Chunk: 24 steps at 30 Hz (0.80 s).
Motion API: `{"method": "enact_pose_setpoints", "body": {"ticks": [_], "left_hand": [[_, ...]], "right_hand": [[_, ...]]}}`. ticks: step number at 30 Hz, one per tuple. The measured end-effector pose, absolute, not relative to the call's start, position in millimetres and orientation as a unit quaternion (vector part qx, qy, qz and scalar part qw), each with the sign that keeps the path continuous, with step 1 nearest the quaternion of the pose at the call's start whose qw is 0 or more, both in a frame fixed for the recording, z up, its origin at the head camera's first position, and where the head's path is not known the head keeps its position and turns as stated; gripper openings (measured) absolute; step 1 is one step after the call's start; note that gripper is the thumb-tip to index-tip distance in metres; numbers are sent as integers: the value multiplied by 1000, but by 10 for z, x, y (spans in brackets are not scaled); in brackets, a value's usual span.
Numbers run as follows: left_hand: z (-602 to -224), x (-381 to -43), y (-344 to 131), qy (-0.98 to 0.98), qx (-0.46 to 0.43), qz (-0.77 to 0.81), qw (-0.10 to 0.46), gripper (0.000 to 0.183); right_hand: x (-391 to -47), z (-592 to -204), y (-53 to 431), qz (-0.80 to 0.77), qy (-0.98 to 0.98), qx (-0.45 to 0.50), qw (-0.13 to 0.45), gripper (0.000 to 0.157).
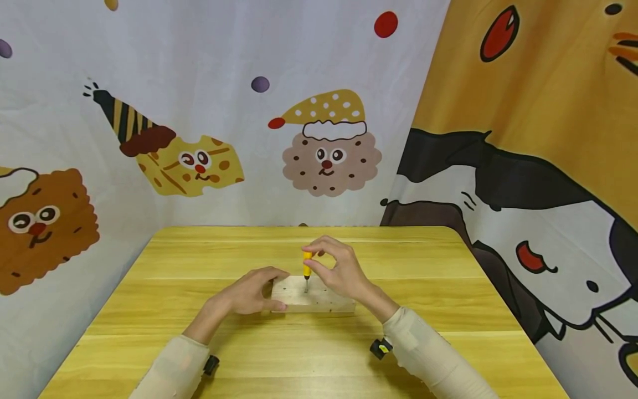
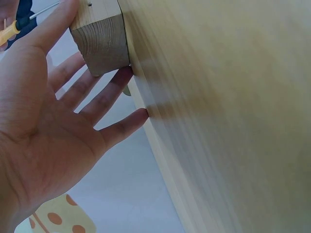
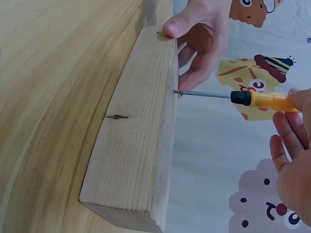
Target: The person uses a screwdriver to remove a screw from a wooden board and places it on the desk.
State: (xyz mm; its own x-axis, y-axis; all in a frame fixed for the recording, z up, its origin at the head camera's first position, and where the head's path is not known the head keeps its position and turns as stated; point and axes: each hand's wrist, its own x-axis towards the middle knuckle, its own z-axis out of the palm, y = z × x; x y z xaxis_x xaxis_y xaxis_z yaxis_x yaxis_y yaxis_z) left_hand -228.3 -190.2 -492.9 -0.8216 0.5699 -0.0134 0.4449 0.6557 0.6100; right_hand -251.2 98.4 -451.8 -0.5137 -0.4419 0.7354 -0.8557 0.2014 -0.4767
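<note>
Left sleeve [image 1: 171,363], beige: one, entering over the near side of the desk [image 1: 249,354], with a small black device [image 1: 211,364] at the wrist

Left hand [image 1: 246,291]: one, grip clamped on the left end of the wood block, thumb at the near side, fingers reaching round the far side; presumably placed so to stop the block turning or sliding

Wood block [image 1: 316,299]: one, pale, lying on the desk midway between its left and right edges, long side roughly along the far edge; laid flat, it seems, so the desk bears the downward push

Screw [image 3: 178,92]: one, standing in the block's upper face, a little left of the middle, head proud of the wood

Screwdriver [image 1: 306,271]: one, yellow handle, upright, tip at the screw head; likely held so to keep it in line with the screw

Right hand [image 1: 344,271]: one, grip pinched on the yellow handle between thumb and fingers, a hold that suits twisting

Right sleeve [image 1: 433,354]: one, beige, similar black device [image 1: 381,348] at the wrist
</note>
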Motion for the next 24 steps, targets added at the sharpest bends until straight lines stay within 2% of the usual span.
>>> {"method": "enact_pose_setpoints", "body": {"ticks": [16,24], "left_hand": [[-4934,-2296,-1902,903,283,306,102,82],[-4933,-2293,-1907,904,283,302,105,83]], "right_hand": [[-2509,-4532,1002,451,-758,426,201,30],[-2517,-4532,974,461,-739,437,225,35]]}}
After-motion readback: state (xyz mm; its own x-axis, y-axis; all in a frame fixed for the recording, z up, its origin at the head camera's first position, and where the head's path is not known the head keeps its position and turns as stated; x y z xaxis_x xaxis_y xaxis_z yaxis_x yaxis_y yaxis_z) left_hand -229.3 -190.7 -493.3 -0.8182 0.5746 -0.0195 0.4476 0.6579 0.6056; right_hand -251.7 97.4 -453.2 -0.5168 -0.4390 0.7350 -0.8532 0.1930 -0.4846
